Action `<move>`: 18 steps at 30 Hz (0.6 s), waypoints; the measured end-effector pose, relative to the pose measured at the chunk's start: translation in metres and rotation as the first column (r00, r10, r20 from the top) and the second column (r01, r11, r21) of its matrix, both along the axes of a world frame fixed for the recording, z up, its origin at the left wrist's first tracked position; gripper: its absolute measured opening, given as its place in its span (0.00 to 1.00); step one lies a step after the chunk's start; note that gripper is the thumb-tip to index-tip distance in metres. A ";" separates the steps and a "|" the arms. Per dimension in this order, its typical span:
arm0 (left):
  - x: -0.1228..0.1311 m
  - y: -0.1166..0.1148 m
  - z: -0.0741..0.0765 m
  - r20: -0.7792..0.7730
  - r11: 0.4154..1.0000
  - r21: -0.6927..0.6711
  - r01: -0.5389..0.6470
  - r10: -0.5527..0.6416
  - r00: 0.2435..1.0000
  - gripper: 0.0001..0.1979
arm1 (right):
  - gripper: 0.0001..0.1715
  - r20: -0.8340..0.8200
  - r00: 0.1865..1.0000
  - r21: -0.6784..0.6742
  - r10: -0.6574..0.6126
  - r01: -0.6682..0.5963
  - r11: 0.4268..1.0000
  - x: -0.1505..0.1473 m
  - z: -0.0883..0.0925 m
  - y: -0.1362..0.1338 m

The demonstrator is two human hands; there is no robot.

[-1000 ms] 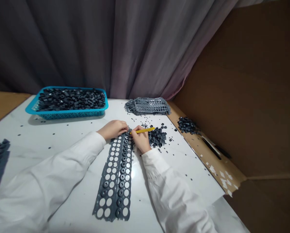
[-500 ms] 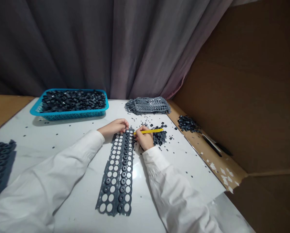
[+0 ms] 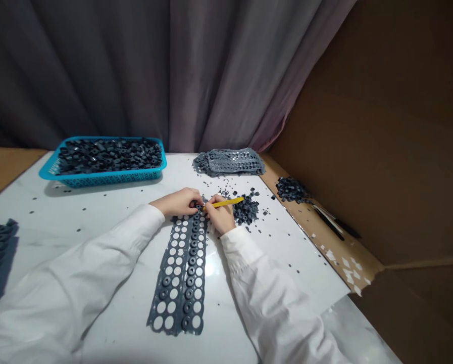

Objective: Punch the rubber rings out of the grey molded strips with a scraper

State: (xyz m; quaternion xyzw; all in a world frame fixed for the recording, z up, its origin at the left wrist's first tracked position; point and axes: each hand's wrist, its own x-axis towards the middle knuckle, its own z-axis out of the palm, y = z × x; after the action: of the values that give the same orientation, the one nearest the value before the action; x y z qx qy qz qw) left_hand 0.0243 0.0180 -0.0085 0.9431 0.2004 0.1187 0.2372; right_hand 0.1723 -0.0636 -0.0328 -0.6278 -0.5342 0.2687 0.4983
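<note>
one perforated dark sheet (image 3: 183, 273) lies on the white bench (image 3: 123, 323). the left hand's (image 3: 183, 201) curled fingers touch its far end, grip unclear; the right hand (image 3: 221, 215) is closed round a yellow pen-like tool (image 3: 232, 201). a dark heap of pieces (image 3: 249, 212) crowds beside it; a filled blue basket (image 3: 108, 178) and stacked sheets (image 3: 237, 162) lie beyond.

Beyond the strip (image 3: 184, 261), we could pass between the basket (image 3: 110, 174) and stack (image 3: 236, 162); our left hand (image 3: 179, 202) and right hand (image 3: 221, 216) block its far end. Right of it, the pile (image 3: 248, 210) obstructs us; before its near end, we can cross the table (image 3: 131, 328).
</note>
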 end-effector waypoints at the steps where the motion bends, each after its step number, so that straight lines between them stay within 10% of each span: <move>1: 0.001 0.000 0.001 -0.020 0.999 0.028 0.020 -0.019 1.000 0.12 | 0.08 0.006 1.000 0.002 -0.004 0.004 1.000 0.000 0.000 0.000; 8: 0.002 -0.003 -0.001 -0.049 0.996 0.094 0.006 -0.001 0.999 0.08 | 0.07 0.032 0.999 -0.006 -0.013 0.013 1.000 0.000 -0.002 0.001; 18: -0.005 0.002 -0.010 0.163 0.984 -0.155 -0.092 0.117 0.980 0.06 | 0.09 0.037 0.999 -0.012 -0.024 0.024 1.000 0.000 -0.004 0.003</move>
State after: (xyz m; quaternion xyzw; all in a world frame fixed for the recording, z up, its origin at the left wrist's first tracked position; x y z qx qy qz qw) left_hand 0.0190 0.0198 -0.0185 0.8976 0.2367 0.1969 0.3155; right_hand 0.1727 -0.0607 -0.0373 -0.6421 -0.5341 0.2541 0.4877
